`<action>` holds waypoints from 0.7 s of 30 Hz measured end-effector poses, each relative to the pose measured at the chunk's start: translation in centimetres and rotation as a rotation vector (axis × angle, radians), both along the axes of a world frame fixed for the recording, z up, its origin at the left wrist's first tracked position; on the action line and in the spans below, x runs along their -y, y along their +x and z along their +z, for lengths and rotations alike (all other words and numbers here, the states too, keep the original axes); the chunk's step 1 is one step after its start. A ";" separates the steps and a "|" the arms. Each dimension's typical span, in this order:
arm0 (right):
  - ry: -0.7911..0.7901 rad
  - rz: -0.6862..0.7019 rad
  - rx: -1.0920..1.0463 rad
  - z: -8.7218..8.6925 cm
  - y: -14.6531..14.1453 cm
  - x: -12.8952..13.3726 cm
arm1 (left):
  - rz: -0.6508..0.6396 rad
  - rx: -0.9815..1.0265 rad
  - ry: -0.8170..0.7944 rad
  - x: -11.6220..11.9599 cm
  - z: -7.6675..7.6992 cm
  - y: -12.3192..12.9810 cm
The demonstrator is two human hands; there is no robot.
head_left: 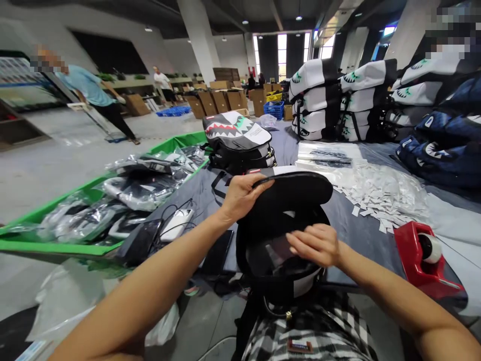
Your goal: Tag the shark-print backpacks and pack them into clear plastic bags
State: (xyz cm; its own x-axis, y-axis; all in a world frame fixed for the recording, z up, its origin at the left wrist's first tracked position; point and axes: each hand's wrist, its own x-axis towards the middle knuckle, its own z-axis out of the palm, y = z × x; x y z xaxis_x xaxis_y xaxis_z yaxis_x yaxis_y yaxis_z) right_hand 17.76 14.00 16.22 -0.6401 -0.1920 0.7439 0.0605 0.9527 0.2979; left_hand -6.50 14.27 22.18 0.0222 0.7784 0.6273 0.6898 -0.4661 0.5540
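Note:
A black backpack (259,250) stands unzipped in front of me at the table edge, its dark inside showing. My left hand (244,195) pinches the rim of its raised flap (300,193) and holds it up. Over the opening is my right hand (315,244), fingers curled together; what they hold, if anything, is hidden. A small white patch shows inside the bag. Just behind sits another backpack (238,138) with a red and green shark-mouth print.
Left, a green-edged bin (67,246) holds plastic-wrapped bags. A white power bank (177,224) with cables lies nearby. To the right are scattered white tags (376,200), a red tape dispenser (417,260) and stacked backpacks (315,100). A person in blue (88,85) stands far left.

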 end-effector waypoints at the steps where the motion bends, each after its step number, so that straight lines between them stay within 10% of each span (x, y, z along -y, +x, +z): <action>1: 0.036 -0.004 -0.037 0.4 0.3 -0.5 | -0.025 -0.005 0.003 0.5 -0.2 0.1; 9: -0.248 -0.237 -0.272 0.1 5.5 0.0 | -0.464 -0.202 -0.284 8.3 -4.7 -1.8; 15: -0.845 -0.293 0.182 -0.8 1.4 -3.4 | 0.306 0.365 -0.372 6.9 -14.2 -7.1; 21: -0.835 -0.227 0.708 -2.8 -9.6 -5.0 | 0.455 0.452 -0.296 5.0 -19.3 -4.8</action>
